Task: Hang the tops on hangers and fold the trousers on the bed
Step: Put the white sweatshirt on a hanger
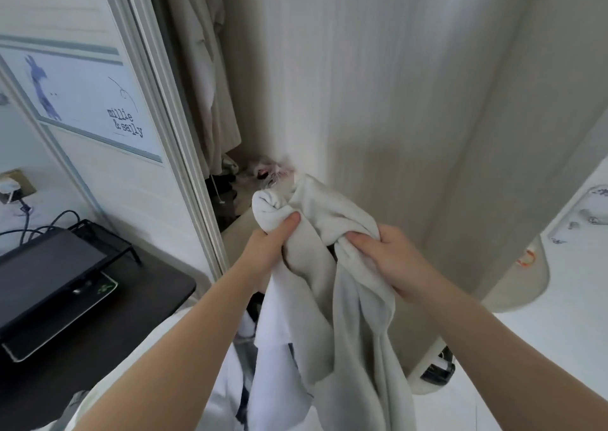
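Observation:
A cream-white garment [316, 286] hangs bunched in front of me, its lower part trailing down toward the bottom of the view. My left hand [274, 238] grips a gathered fold near its top, thumb on the cloth. My right hand [385, 256] holds the fabric on the other side, fingers curled into it. No hanger shows in the cloth. A large cream wardrobe door [427, 101] stands right behind the garment. The bed [566, 299] with white bedding lies at the right.
The wardrobe opening [210, 101] at upper centre holds pale hanging clothes, with clutter on its floor. A dark desk [98, 315] at the left carries a tilted black screen [46, 272] and cables. A poster [92, 101] hangs on the left wall.

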`<state>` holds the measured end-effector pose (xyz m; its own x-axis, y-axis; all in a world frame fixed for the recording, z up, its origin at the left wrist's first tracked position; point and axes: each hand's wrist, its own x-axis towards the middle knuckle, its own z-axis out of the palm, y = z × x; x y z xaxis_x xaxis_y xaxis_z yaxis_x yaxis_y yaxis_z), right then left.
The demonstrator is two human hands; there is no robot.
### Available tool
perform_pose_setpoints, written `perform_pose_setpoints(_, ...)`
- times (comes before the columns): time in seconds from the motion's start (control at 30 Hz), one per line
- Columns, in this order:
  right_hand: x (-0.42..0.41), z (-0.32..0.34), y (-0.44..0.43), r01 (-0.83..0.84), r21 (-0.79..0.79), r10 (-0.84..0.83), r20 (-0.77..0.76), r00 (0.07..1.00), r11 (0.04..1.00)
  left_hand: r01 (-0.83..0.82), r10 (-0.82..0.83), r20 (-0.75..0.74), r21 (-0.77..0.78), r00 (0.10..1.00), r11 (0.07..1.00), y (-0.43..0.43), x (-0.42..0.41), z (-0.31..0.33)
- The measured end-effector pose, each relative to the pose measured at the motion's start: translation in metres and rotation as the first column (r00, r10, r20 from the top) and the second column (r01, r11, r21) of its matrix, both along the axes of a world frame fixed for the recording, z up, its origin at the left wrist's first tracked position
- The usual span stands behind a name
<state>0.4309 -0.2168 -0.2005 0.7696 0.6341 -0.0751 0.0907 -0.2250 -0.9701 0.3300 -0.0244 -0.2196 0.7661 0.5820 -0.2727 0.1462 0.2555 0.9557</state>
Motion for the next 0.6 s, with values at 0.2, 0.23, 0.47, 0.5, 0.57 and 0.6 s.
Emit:
perform_pose_setpoints(0.2,0.022,0.014,0.033,0.163,0.22,-0.077,-0.354,0.932,0.962,-0.181,0.181,0.031,0.333,0.983,0.925,0.009,0.021,0.001)
perform_pose_setpoints(0.23,0.026,0.016,0.04,0.199,0.24,-0.088,-0.407,0.909,0.95,-0.205,0.176,0.11,0.372,0.978,0.906,0.004,0.019,0.004)
perform_pose_setpoints(0.47,0.042,0.048,0.081,0.314,0.381,-0.03,-0.595,0.803,0.87,0.193,-0.189,-0.068,0.583,0.98,0.79,-0.027,0.013,-0.008)
perform_pose_setpoints(0.5,0.042,0.052,0.085,0.313,0.394,-0.016,-0.599,0.8,0.864,0.146,-0.108,-0.098,0.613,0.989,0.777,-0.021,0.02,-0.015)
perform_pose_setpoints(0.57,0.043,0.059,0.091,0.303,0.413,0.008,-0.602,0.799,0.859,-0.01,0.054,-0.047,0.652,0.997,0.759,-0.005,0.029,-0.019)
perform_pose_setpoints(0.6,0.046,0.06,0.091,0.286,0.417,0.022,-0.596,0.803,0.863,-0.077,0.087,0.015,0.636,0.996,0.768,0.003,0.031,-0.015)
